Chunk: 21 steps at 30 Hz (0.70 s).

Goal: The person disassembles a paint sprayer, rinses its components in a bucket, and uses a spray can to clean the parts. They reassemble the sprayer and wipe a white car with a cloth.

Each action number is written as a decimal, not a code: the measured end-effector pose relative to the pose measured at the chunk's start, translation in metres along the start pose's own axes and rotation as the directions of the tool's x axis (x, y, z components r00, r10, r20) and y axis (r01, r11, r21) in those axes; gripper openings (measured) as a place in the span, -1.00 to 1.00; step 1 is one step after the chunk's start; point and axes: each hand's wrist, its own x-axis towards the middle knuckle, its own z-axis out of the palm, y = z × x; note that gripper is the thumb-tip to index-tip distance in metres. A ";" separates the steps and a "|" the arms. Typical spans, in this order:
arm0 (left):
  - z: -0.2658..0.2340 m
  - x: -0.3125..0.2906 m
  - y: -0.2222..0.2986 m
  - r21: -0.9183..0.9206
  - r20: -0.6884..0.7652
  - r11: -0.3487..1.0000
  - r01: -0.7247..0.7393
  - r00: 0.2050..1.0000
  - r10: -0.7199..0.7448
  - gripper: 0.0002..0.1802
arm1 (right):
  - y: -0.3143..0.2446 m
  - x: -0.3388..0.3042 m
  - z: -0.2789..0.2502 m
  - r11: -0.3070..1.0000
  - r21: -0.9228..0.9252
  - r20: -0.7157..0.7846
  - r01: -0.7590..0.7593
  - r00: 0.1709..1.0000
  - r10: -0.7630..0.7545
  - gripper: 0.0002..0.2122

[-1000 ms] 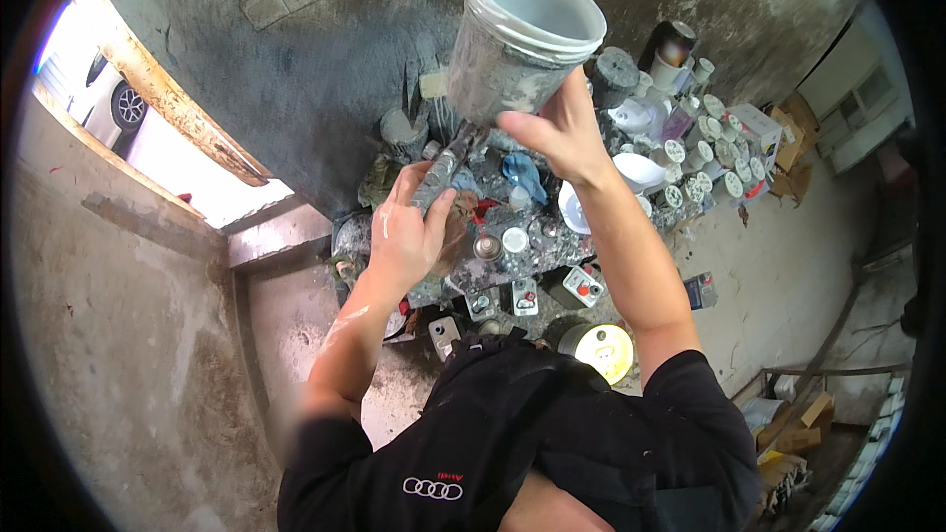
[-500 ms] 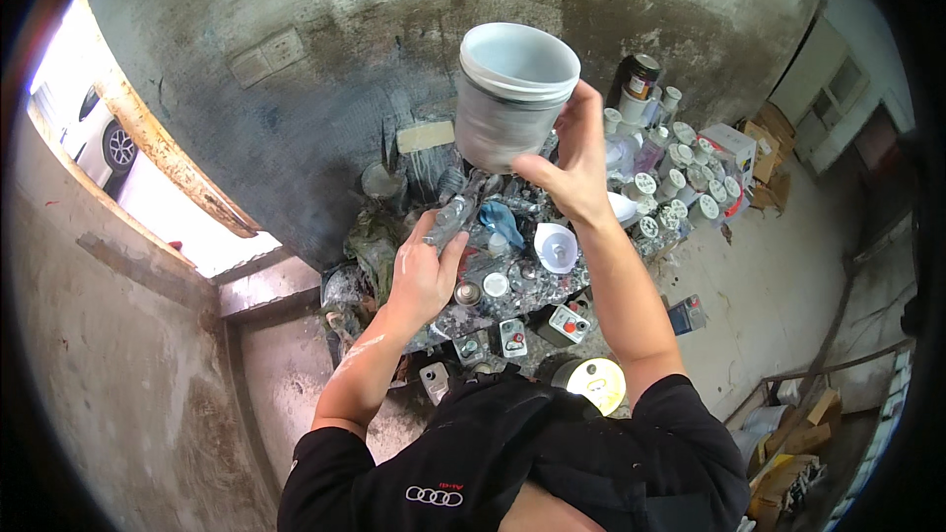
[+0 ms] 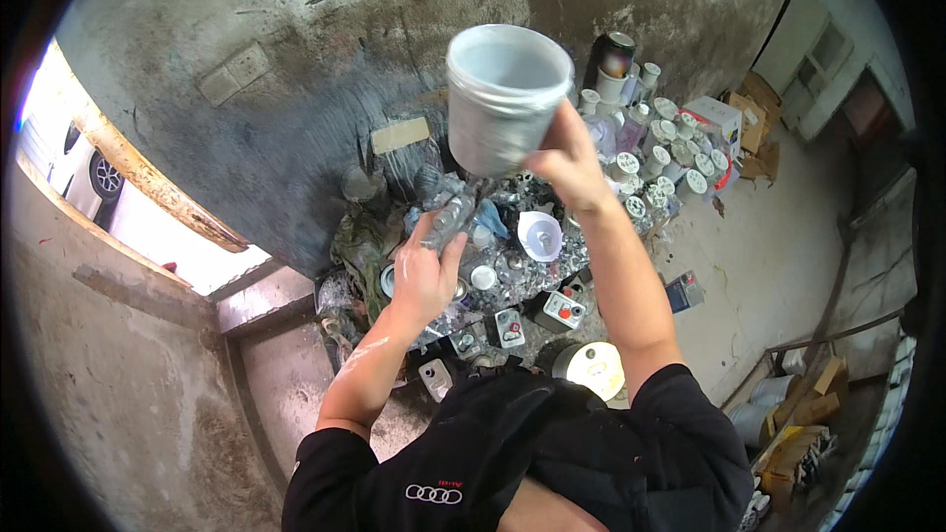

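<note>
A white, translucent plastic paint cup (image 3: pixel 493 123), open at the top and streaked with grey, stands high in front of me. My right hand (image 3: pixel 572 169) grips its lower right side, thumb low at the front and the other fingers partly hidden behind it. Beneath the cup, my left hand (image 3: pixel 427 271) is wrapped round the grey, paint-smeared handle of what looks like a spray gun (image 3: pixel 450 220). The gun's upper end meets the cup's bottom, though the joint is hard to make out. White paint streaks mark my left forearm.
A paint-spattered bench (image 3: pixel 463 320) below holds a white paper funnel (image 3: pixel 540 236), a blue cloth (image 3: pixel 493 220) and several lidded cups (image 3: pixel 626 166). Metal cans (image 3: pixel 562 310) and a yellow-white drum lid (image 3: pixel 595 369) are near my body. A wall (image 3: pixel 296 108) rises behind; a doorway opens left.
The cup has shifted slightly left and its lower part has turned a little. My right hand has moved with it, its thumb now less spread. The background has slid left as my head turned.
</note>
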 end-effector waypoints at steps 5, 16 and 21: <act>0.003 0.000 0.000 -0.070 0.005 0.995 0.074 0.997 -0.074 -0.71 | 0.004 0.005 -0.008 0.943 -0.031 -0.048 0.332 0.942 -0.333 -0.03; -0.008 -0.021 -0.035 -0.179 0.344 0.894 0.412 0.877 -0.335 -0.72 | 0.031 0.013 -0.009 0.924 0.354 0.190 -0.145 0.978 0.080 0.11; -0.004 -0.031 -0.045 -0.144 0.362 0.881 0.451 0.852 -0.377 -0.71 | 0.051 0.011 0.011 0.832 0.413 0.373 -0.369 0.903 0.215 -0.04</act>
